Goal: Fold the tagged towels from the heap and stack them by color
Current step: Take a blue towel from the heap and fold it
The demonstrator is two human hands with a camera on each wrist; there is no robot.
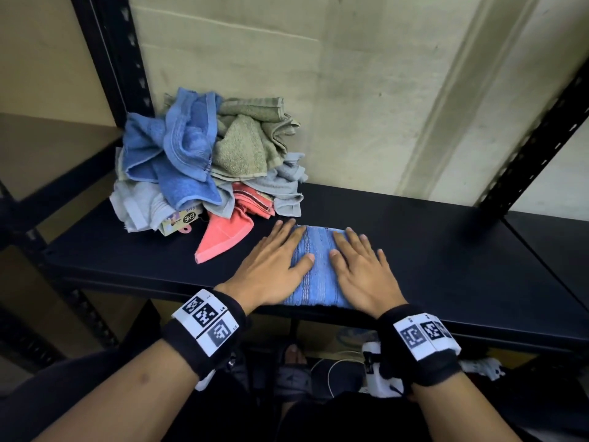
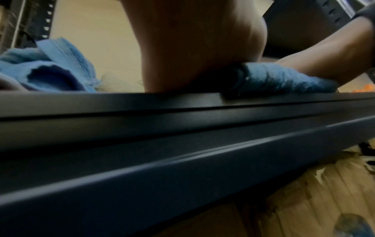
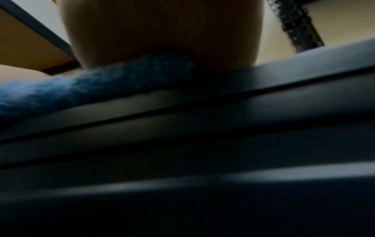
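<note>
**Pressing flat the first folded blue towel**

The folded blue towel is lying at the front edge of the black shelf, its striped band running front to back. Both hands are lying flat on it with fingers straight and spread, palms down: the left hand is covering its left side, the right hand its right side. Neither is pinching cloth. The wrist views are showing only the heel of each palm bearing on the towel's near edge, which is bulging slightly under the pressure.

Just behind and to the left, a pink towel is trailing out of the heap, where blue, green, grey and pink towels are tangled; a card tag is showing at its base. No finished stack is visible yet.

Judged step: smoothing the fold. The next move is probably calling for a clear spot to start the blue stack, then for one towel to be drawn from the heap without dragging its neighbours.
</note>
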